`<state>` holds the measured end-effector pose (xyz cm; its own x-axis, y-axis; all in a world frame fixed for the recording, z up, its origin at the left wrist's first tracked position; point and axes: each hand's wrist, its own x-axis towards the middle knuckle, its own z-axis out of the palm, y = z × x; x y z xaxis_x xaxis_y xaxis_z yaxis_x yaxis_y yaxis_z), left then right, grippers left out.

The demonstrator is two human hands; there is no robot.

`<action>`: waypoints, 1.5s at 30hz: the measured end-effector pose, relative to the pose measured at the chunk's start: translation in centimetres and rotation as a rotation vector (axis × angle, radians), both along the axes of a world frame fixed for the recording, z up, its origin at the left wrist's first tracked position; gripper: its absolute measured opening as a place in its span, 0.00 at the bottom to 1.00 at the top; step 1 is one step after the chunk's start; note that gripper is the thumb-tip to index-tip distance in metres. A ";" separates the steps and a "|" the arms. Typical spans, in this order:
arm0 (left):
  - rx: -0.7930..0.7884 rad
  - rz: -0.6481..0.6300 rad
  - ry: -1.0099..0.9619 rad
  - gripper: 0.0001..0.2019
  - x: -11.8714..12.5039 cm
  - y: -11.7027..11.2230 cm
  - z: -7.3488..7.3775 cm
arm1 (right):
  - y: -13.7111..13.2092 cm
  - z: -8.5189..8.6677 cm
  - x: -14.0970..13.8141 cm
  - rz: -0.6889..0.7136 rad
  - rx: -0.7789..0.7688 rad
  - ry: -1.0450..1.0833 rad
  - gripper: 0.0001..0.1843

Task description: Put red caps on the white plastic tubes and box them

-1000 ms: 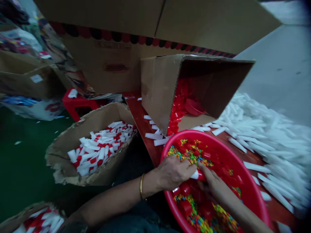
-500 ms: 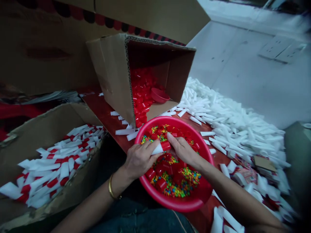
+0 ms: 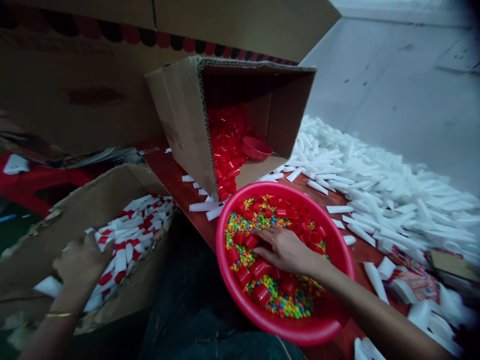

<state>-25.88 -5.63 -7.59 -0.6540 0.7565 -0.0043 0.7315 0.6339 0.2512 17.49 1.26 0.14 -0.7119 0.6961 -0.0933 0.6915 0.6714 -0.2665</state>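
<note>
My left hand (image 3: 80, 262) is over a cardboard carton (image 3: 48, 232) at the left, its fingers apart and slightly blurred. Just below it lie white tubes with red caps (image 3: 122, 260), heaped in the carton. My right hand (image 3: 287, 250) reaches into a round red basin (image 3: 347, 270), palm down. Its thumb and fingers are apart, close to a loose red cap (image 3: 251, 241). Small multicoloured candy-like pieces (image 3: 294, 306) cover the basin's bottom, with several red caps scattered among them. The undersides of the right fingers are hidden.
Behind the basin, an open cardboard box (image 3: 180, 115) lies on its side, holding red caps (image 3: 227, 150) and a small red bowl (image 3: 257, 149). White tubes (image 3: 378, 185) are piled along the wall at right, on the red tabletop (image 3: 202, 227).
My left hand has moved from the basin to the carton, and the red-capped white tube it held is no longer over the basin. My right hand has lowered into the basin's contents.
</note>
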 end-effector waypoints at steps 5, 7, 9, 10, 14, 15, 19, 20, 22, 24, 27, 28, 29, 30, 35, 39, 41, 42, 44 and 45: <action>-0.028 -0.323 -0.012 0.26 11.9 4.8 2.6 | -0.5 -0.5 -1.0 -0.094 -0.017 0.117 0.19; -0.114 -0.345 -0.095 0.29 15.1 6.9 3.1 | -0.3 -0.5 -0.8 -0.190 -0.048 0.105 0.17; -0.145 -0.319 -0.126 0.32 16.4 8.8 3.1 | 0.1 -0.2 -0.4 -0.248 0.015 0.026 0.15; -0.145 -0.301 -0.133 0.33 16.6 9.6 2.9 | 0.4 0.0 -0.1 -0.248 0.084 -0.039 0.15; -0.115 -0.271 -0.166 0.34 16.7 12.0 2.0 | 1.4 0.9 0.2 -0.161 0.273 -0.321 0.12; -0.105 -0.272 -0.179 0.32 16.8 12.4 1.8 | 1.6 1.0 -0.1 -0.142 0.270 -0.372 0.12; -0.087 -0.245 -0.235 0.26 17.5 13.6 1.4 | 2.3 0.7 -1.7 -0.066 0.160 -0.408 0.16; -0.094 -0.228 -0.252 0.26 17.5 13.9 1.4 | 2.5 0.5 -1.9 -0.057 0.131 -0.392 0.16; -0.110 -0.195 -0.294 0.26 17.2 14.4 1.3 | 2.9 0.3 -1.5 -0.062 0.104 -0.363 0.16; -0.104 -0.178 -0.339 0.25 16.6 14.8 1.3 | 3.2 0.1 -0.5 -0.120 0.052 -0.271 0.18; -0.045 -0.176 -0.401 0.23 15.9 15.1 1.3 | 3.0 -0.1 1.3 -0.253 -0.215 0.130 0.21; -0.017 -0.171 -0.417 0.22 15.8 15.0 1.3 | 2.8 -0.2 1.7 -0.288 -0.338 0.299 0.21; 0.014 -0.164 -0.433 0.21 15.7 14.9 1.3 | 2.6 -0.1 2.1 -0.312 -0.448 0.444 0.21; 0.049 -0.154 -0.447 0.20 15.7 14.7 1.2 | 2.3 -0.1 2.2 -0.332 -0.538 0.556 0.22; 0.264 -0.084 -0.553 0.19 15.0 11.9 1.5 | 1.0 0.3 2.3 -0.435 -0.583 0.751 0.22; 0.393 -0.202 -0.769 0.28 15.3 8.2 3.9 | 0.8 0.1 2.4 -0.477 -0.447 0.768 0.19; 0.444 -0.389 -0.892 0.29 16.5 6.4 6.1 | 0.8 0.0 2.6 -0.468 -0.343 0.727 0.19; 0.447 -0.498 -0.931 0.29 17.4 5.6 7.2 | 0.8 0.1 2.6 -0.453 -0.284 0.705 0.19; 0.389 -0.697 -0.941 0.25 19.5 4.4 9.0 | 0.7 0.3 2.6 -0.394 -0.182 0.673 0.18; 0.351 -0.787 -0.933 0.23 20.6 4.1 9.5 | 0.6 0.4 2.6 -0.355 -0.136 0.666 0.18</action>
<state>-5.26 -1.50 1.95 0.1140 0.9917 0.0599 0.3342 -0.0951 0.9377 20.04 1.89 0.57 -0.3834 0.9067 0.1760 0.5237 0.3703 -0.7672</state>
